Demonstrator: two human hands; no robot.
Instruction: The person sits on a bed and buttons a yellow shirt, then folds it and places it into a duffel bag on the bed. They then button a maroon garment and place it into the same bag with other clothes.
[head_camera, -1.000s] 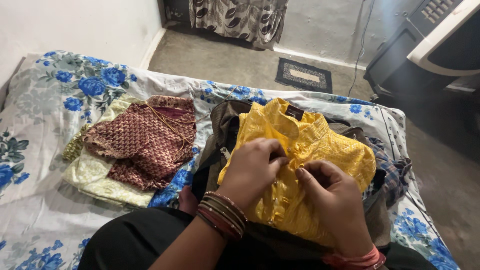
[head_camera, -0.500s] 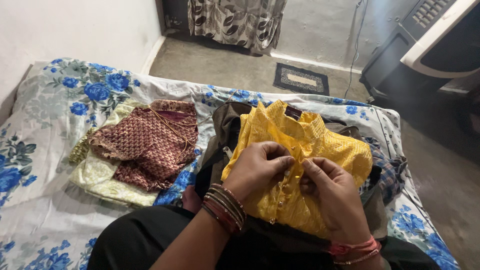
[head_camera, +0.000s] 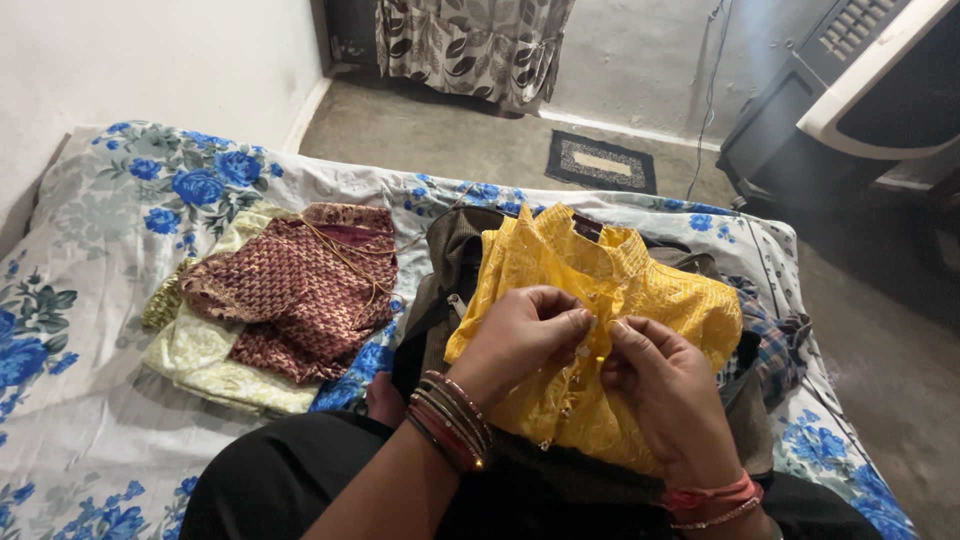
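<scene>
Both hands are working at the front of a yellow garment (head_camera: 640, 300) that is lying over a dark brown pile of clothes (head_camera: 450, 260) near the bed's near edge. The left hand (head_camera: 520, 335) and right hand (head_camera: 665, 385) are pinching the cloth at its centre seam, their fingers (head_camera: 575, 322) almost touching. A maroon patterned blouse (head_camera: 300, 290) is resting on a pale green folded cloth (head_camera: 200, 355) toward the bed's left side, on the blue-flowered bedsheet (head_camera: 120, 200).
</scene>
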